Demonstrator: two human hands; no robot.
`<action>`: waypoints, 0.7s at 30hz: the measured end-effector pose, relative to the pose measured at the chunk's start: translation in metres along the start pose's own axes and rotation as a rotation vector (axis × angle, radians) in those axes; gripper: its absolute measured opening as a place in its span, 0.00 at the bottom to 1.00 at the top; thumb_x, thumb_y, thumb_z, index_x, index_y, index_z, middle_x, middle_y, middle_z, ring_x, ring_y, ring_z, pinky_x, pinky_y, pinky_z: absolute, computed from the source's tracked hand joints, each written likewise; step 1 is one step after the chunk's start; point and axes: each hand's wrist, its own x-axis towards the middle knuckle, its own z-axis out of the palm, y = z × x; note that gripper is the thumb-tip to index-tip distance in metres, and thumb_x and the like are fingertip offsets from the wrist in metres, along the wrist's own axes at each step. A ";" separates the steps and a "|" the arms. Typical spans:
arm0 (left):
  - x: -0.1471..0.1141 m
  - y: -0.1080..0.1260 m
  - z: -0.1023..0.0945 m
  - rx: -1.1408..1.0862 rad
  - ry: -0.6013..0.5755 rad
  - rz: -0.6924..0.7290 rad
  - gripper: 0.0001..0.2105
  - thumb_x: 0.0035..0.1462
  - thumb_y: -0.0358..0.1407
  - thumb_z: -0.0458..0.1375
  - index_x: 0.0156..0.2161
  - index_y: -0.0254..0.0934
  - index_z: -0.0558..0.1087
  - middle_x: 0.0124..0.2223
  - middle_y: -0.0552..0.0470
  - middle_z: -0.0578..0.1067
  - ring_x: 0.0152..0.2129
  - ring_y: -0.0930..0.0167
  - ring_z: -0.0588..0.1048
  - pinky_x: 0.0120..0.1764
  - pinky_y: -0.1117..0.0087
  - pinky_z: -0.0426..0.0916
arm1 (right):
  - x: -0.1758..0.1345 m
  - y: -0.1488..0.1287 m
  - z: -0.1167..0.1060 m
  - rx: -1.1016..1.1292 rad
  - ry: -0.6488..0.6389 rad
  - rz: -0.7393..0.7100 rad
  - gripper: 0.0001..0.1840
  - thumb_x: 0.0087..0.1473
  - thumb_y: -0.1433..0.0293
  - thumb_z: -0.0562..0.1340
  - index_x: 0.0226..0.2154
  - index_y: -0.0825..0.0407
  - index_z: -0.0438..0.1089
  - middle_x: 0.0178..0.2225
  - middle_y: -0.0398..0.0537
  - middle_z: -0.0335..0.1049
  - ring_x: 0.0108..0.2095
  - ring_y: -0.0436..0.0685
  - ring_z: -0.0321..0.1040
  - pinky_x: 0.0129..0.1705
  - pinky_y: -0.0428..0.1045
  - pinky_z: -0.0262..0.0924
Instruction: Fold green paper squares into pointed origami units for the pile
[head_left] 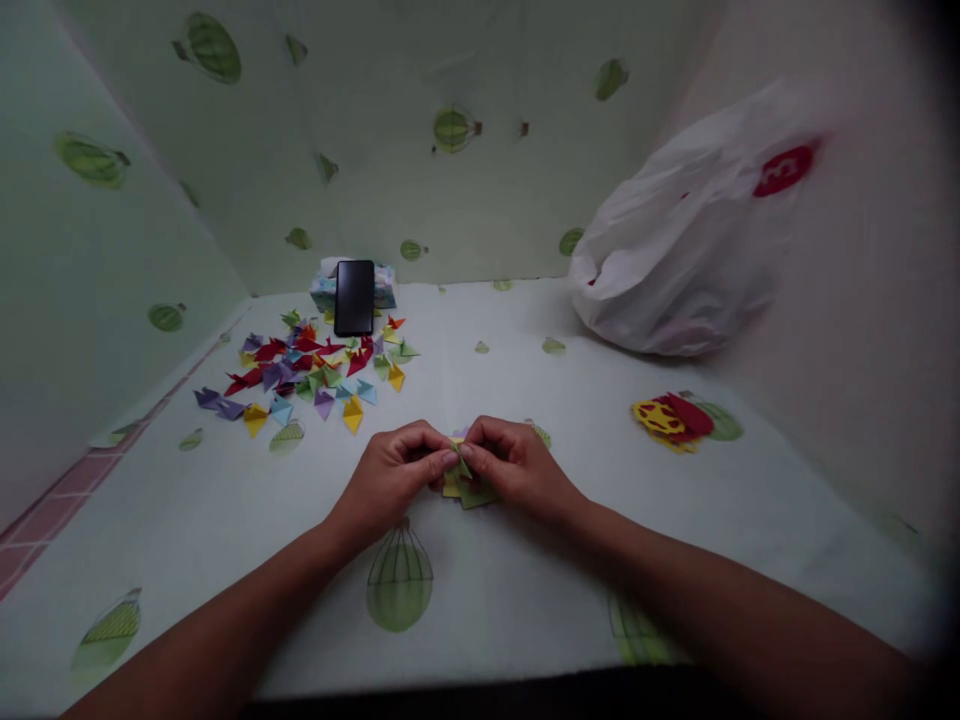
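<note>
So the left hand [397, 468] and right hand [525, 468] both have thumb and fingers pinched together on a small folded green paper [460, 460], just above some yellow and green paper squares [478, 496] on the table [525, 600]. Bulging white plastic bag [667, 240] at back right, contents too murky to make out. Tissue box [385, 286] has a black smartphone [354, 298] in front.

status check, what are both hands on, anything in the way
Left hand and right hand: fingertip grip on green paper. Paper sheets just beneath. Folded pieces off left, out of the way.
</note>
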 end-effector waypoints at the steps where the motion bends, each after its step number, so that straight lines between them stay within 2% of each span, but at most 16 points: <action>1: 0.000 -0.001 0.000 0.004 -0.006 0.003 0.06 0.54 0.34 0.62 0.28 0.33 0.74 0.23 0.57 0.70 0.22 0.77 0.67 0.28 0.75 0.63 | 0.000 0.000 0.000 0.025 -0.010 0.020 0.16 0.53 0.61 0.62 0.22 0.53 0.63 0.20 0.40 0.62 0.21 0.47 0.57 0.23 0.44 0.51; 6: 0.001 0.000 0.000 -0.039 0.001 -0.038 0.07 0.54 0.36 0.62 0.29 0.34 0.73 0.22 0.58 0.70 0.21 0.77 0.66 0.28 0.75 0.62 | -0.002 -0.003 0.001 0.234 -0.122 0.141 0.21 0.57 0.53 0.59 0.25 0.53 0.65 0.22 0.44 0.69 0.23 0.49 0.66 0.27 0.46 0.60; 9: 0.000 0.002 0.001 -0.036 0.040 -0.050 0.07 0.53 0.36 0.62 0.28 0.34 0.72 0.22 0.58 0.69 0.21 0.77 0.66 0.27 0.75 0.61 | -0.003 -0.005 0.002 0.266 -0.171 0.137 0.22 0.54 0.52 0.62 0.26 0.54 0.66 0.22 0.43 0.69 0.23 0.48 0.65 0.27 0.46 0.60; 12: 0.000 0.002 0.002 -0.028 0.067 -0.057 0.07 0.52 0.35 0.62 0.27 0.34 0.72 0.22 0.58 0.69 0.20 0.77 0.65 0.27 0.75 0.60 | -0.004 -0.005 0.004 0.259 -0.179 0.125 0.20 0.52 0.54 0.65 0.24 0.53 0.66 0.20 0.41 0.67 0.21 0.47 0.62 0.25 0.45 0.57; 18: -0.002 0.000 0.006 -0.074 0.053 -0.058 0.10 0.55 0.38 0.62 0.28 0.34 0.72 0.23 0.56 0.71 0.22 0.76 0.67 0.29 0.75 0.62 | -0.007 -0.004 0.007 0.089 -0.093 0.057 0.14 0.55 0.65 0.61 0.21 0.52 0.63 0.19 0.40 0.64 0.21 0.47 0.59 0.25 0.45 0.53; 21: -0.004 0.001 0.007 -0.058 0.082 -0.025 0.11 0.56 0.39 0.61 0.26 0.34 0.71 0.21 0.57 0.69 0.21 0.77 0.65 0.27 0.75 0.60 | -0.007 -0.005 0.007 0.080 -0.132 0.022 0.14 0.55 0.67 0.60 0.20 0.53 0.64 0.19 0.41 0.64 0.22 0.48 0.59 0.26 0.45 0.53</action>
